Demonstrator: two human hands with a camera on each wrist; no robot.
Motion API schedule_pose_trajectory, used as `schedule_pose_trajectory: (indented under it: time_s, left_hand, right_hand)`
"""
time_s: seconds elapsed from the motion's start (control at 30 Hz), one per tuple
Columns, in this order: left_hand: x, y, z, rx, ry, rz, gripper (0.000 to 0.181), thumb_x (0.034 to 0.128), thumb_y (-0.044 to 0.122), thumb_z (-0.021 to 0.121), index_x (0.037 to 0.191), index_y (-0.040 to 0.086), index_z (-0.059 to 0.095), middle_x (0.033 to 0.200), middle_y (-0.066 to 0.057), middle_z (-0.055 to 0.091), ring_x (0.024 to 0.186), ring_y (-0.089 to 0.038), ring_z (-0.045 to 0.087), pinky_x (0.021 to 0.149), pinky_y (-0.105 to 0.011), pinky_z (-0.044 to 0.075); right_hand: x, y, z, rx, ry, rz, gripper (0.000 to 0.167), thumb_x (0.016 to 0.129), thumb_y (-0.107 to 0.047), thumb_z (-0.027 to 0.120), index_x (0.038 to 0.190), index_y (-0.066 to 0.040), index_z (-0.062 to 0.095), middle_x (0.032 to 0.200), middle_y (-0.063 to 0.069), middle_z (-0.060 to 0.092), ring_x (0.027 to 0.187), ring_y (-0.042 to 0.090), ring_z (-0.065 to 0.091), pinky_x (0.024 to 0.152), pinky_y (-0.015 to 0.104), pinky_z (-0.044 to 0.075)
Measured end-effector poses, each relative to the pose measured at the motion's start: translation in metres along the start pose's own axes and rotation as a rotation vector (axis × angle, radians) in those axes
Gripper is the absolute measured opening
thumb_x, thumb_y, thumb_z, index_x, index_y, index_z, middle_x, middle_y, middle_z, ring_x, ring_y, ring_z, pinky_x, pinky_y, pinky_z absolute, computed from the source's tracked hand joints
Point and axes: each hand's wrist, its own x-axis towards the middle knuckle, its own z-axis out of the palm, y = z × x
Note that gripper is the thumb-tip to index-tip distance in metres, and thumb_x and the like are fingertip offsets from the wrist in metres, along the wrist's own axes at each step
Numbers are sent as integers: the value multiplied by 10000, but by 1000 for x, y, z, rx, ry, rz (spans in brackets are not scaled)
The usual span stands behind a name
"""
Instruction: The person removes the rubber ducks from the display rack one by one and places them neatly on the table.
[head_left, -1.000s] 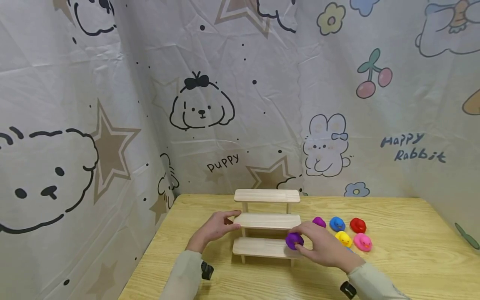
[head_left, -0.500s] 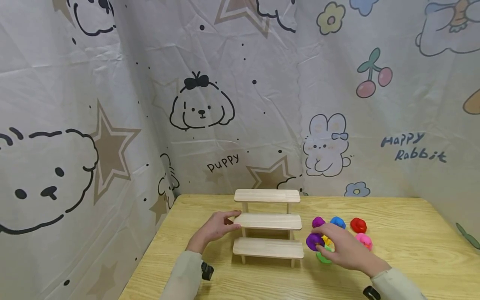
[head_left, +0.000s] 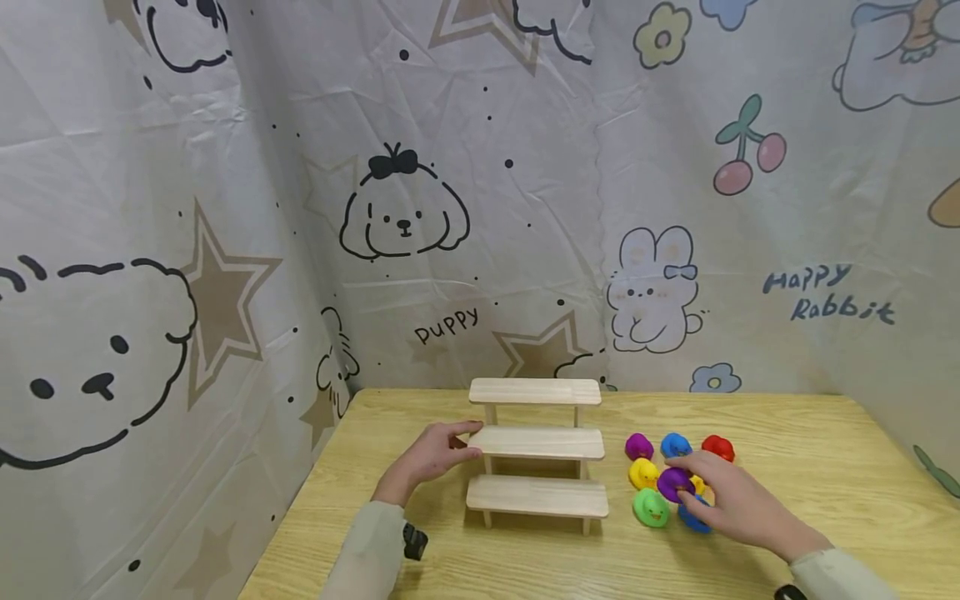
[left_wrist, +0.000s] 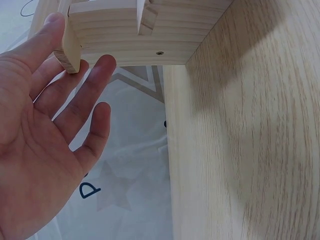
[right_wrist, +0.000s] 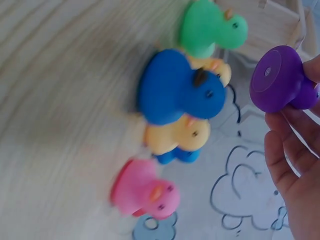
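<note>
A three-tier wooden display shelf (head_left: 536, 443) stands on the table. My left hand (head_left: 429, 454) is at its left side and pinches the end of the middle board (left_wrist: 70, 50) between thumb and fingers. My right hand (head_left: 738, 502) holds a purple rubber duck (head_left: 675, 484) by its head, above the other ducks. In the right wrist view the flat underside of the purple duck (right_wrist: 275, 77) shows, lifted off the table. Beneath and around it are a green duck (head_left: 651, 507), a yellow duck (head_left: 642, 474) and a blue duck (head_left: 694, 515), the last partly hidden by my hand.
Farther back on the table (head_left: 810, 450) sit a magenta duck (head_left: 639, 447), another blue duck (head_left: 676, 445) and a red duck (head_left: 718, 448). A pink duck (right_wrist: 150, 187) shows in the right wrist view. A printed curtain (head_left: 480, 200) hangs behind the table.
My right hand has carried the purple duck rightward from the bottom tier to above the group of ducks. My left hand has stayed on the shelf.
</note>
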Motion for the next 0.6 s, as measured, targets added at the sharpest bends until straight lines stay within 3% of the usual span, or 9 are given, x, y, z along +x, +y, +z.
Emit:
schedule_pose_trajectory:
  time_s: [0.23, 0.47, 0.6]
  left_hand:
    - [0, 0, -1, 4, -2, 2, 511, 917, 325, 617, 1376, 125, 515, 1372, -64, 509, 997, -195, 614, 782, -331, 525]
    - [0, 0, -1, 8, -3, 3, 508, 918, 323, 615, 1376, 127, 514, 1378, -55, 504, 999, -192, 615, 782, -321, 523]
    - [0, 0, -1, 8, -5, 3, 508, 922, 323, 610, 1380, 129, 508, 1384, -59, 498, 1000, -193, 614, 776, -316, 522]
  right_hand:
    - [-11, 16, -3, -18, 3, 55, 380, 731, -97, 796, 1084, -109, 655, 1041, -36, 627, 918, 171, 598, 733, 349, 549]
    - [-21, 27, -7, -41, -7, 96, 398, 695, -94, 812, 1059, -126, 654, 998, -102, 608, 861, 73, 555, 718, 286, 538]
    - [-24, 31, -11, -32, -43, 131, 387, 698, -114, 822, 1042, -152, 649, 992, -105, 600, 862, 92, 553, 720, 297, 537]
